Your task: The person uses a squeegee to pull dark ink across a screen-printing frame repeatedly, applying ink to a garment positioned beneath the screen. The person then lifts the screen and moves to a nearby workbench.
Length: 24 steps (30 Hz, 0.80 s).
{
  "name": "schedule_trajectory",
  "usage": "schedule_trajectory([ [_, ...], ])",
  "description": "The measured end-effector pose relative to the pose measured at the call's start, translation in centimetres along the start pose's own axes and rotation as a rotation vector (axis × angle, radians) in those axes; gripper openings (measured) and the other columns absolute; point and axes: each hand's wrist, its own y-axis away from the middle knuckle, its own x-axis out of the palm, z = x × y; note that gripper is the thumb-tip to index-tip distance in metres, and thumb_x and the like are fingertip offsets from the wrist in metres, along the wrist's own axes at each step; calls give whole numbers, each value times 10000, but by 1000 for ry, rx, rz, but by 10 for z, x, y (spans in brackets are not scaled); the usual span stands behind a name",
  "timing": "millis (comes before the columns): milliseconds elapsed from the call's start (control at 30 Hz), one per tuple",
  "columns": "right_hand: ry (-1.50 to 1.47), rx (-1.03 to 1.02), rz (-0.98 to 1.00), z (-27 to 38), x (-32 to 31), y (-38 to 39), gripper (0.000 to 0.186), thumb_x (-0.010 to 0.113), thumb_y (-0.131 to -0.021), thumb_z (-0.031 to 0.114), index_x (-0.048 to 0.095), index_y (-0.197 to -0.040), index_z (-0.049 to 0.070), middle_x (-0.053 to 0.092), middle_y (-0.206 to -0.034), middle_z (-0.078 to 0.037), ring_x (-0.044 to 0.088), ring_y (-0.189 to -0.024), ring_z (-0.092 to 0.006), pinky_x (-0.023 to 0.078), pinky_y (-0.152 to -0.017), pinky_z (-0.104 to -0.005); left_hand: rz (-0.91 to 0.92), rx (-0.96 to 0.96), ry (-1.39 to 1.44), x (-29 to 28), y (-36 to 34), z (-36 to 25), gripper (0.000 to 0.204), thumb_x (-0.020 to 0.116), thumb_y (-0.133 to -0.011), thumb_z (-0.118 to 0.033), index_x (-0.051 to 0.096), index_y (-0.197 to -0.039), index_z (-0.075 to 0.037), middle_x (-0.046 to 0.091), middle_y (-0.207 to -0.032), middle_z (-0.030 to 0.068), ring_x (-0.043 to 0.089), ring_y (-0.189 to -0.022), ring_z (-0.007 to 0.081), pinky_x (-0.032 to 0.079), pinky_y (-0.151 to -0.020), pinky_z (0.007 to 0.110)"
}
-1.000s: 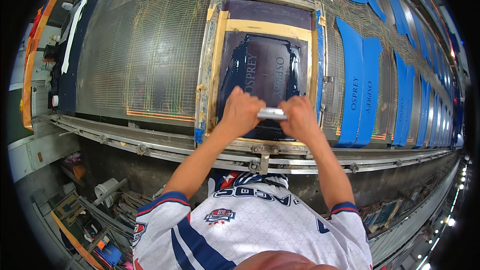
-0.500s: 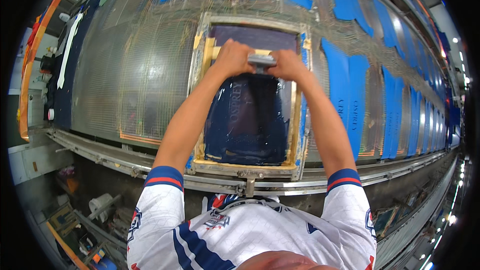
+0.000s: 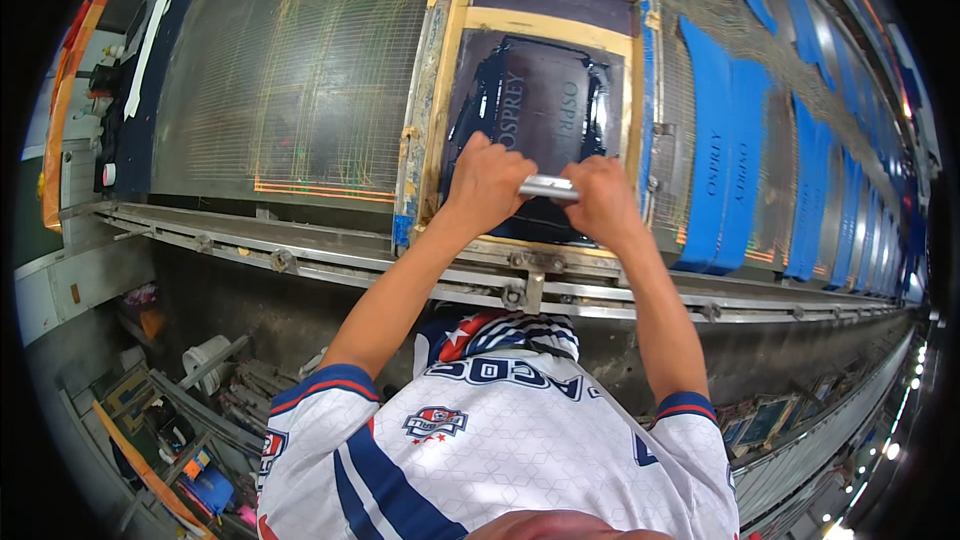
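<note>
A screen-printing frame (image 3: 428,90) lies on the long table in front of me, its mesh edged with yellowish tape. Both fists grip one squeegee (image 3: 549,188) by its silver metal handle, at the near end of the mesh. My left hand (image 3: 487,183) closes round the handle's left part, and my right hand (image 3: 603,196) round its right part. The squeegee's blade is mostly hidden below the hands. Dark navy ink (image 3: 486,90) lines the sides of the mesh. Between these streaks the mesh (image 3: 540,80) is wiped thin, with stencil lettering showing.
Blue fabric pieces (image 3: 722,150) with dark lettering lie in rows to the right. A metal rail (image 3: 250,252) runs along the table's near edge, where a clamp (image 3: 535,290) meets the frame. At the lower left are a white bucket (image 3: 206,360) and cluttered shelving.
Both hands have drawn the squeegee from the far part of the mesh to its near end. Pooled ink no longer covers the middle. My view has shifted too.
</note>
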Motion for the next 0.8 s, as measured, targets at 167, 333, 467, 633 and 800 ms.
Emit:
schedule_trajectory([
  [167, -309, 163, 156, -5, -17, 6, 828, 848, -735, 524, 595, -1388, 83, 687, -1222, -195, 639, -1130, -383, 470, -1026, -479, 1, -36, -109, -8, 22, -11, 243, 814, -636, -342, 691, -775, -185, 666, -768, 53, 652, -716, 285, 431, -707, 464],
  [333, 104, 546, -726, -129, -4, 27, 423, 732, -883, 309, 649, -1222, 69, 707, -1056, -200, 648, -1005, -419, 492, -877, -520, 105, -62, 5, 8, 25, -18, 244, 819, -729, -351, 756, -908, -196, 691, -783, 49, 672, -802, 272, 435, -746, 444],
  [467, -129, 874, -593, -167, 25, 8, 328, 671, -922, 318, 679, -1077, 29, 702, -1029, -227, 653, -975, -424, 503, -860, -493, 228, -145, -79, -3, 25, -17, 233, 831, -715, -321, 743, -880, -181, 717, -826, 52, 685, -882, 268, 436, -808, 441],
  [633, -171, 795, -660, -184, 39, 18, 366, 660, -927, 357, 701, -990, -2, 702, -1016, -251, 658, -994, -431, 513, -860, -478, 57, -39, -91, 3, 24, -18, 232, 829, -689, -279, 706, -832, -145, 694, -806, 61, 674, -827, 288, 431, -771, 448],
  [800, -179, 746, -724, -150, 13, 17, 373, 649, -920, 351, 700, -1005, -9, 716, -978, -234, 666, -941, -434, 506, -846, -488, 16, 54, -53, -20, 39, -32, 201, 822, -693, -272, 698, -798, -155, 670, -750, 15, 644, -756, 236, 413, -751, 408],
])
